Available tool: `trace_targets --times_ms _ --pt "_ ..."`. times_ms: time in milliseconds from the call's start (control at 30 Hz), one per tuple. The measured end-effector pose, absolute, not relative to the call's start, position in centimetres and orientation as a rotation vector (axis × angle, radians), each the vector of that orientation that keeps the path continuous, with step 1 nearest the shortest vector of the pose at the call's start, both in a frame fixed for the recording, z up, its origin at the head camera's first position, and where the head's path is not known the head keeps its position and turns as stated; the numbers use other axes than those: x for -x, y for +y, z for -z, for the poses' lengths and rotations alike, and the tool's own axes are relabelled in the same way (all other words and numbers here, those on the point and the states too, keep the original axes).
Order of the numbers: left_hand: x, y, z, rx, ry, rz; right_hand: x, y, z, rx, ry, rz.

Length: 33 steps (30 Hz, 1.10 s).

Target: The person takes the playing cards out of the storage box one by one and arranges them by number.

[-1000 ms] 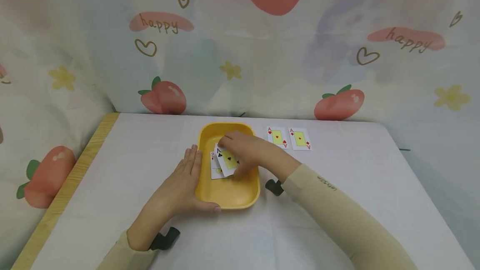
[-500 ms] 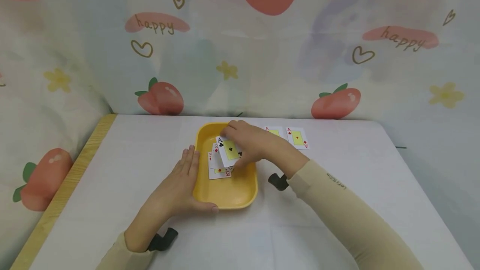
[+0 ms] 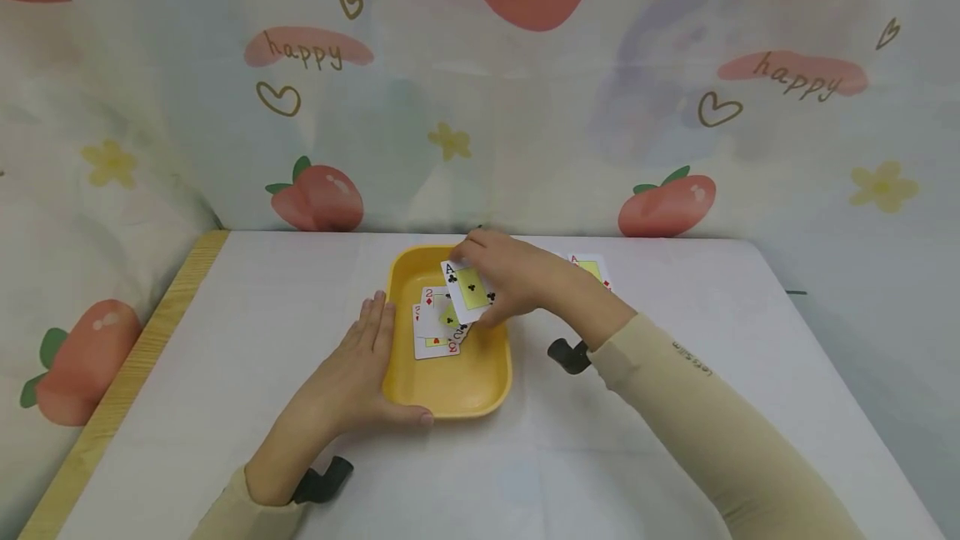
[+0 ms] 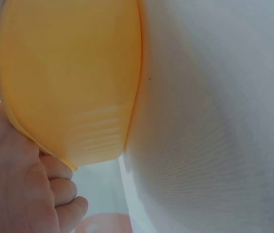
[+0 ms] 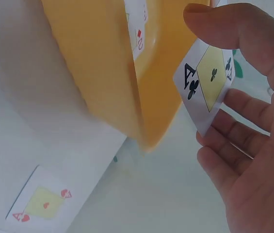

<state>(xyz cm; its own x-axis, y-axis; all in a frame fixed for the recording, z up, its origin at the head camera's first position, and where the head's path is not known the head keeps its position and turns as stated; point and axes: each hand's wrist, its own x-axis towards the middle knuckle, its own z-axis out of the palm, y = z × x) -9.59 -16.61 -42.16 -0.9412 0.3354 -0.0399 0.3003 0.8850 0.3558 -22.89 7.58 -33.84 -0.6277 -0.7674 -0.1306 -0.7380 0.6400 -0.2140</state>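
Note:
In the head view my right hand [image 3: 517, 277] holds the ace of clubs [image 3: 470, 288] by its edges, tilted above the upper right part of a yellow tray [image 3: 457, 397]. The right wrist view has the thumb at one edge of this card and fingertips at the opposite one. Several overlapping cards lie in the tray, among them a two of diamonds [image 3: 429, 319]. My left hand [image 3: 341, 382] rests along the tray's left side and near corner, fingers straight and thumb spread. From the left wrist, the tray's outer wall [image 4: 73, 73] hides the cards.
Right of the tray, an ace of diamonds [image 3: 589, 265] lies on the white-covered table [image 3: 465, 482], partly behind my right forearm. The ace of hearts [image 5: 45, 205] shows in the right wrist view. A patterned cloth [image 3: 495, 173] hangs behind the table.
My right hand has lifted the ace of clubs off the other cards and carried it away and to the right. More of the cards beneath now shows. The left hand stays at the tray.

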Motion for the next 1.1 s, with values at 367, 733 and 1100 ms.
trace_targets --times_ms 367,733,1100 --pt "9.7 -16.4 42.0 -0.467 2.93 -0.545 23.1 9.4 32.7 1.058 2.696 0.216" --pt "9.5 -16.4 42.0 -0.455 2.921 -0.555 23.5 11.6 32.9 0.99 2.715 0.177" --pt "9.6 -16.4 42.1 -0.454 2.923 -0.544 23.7 13.6 32.8 0.928 2.733 0.193"
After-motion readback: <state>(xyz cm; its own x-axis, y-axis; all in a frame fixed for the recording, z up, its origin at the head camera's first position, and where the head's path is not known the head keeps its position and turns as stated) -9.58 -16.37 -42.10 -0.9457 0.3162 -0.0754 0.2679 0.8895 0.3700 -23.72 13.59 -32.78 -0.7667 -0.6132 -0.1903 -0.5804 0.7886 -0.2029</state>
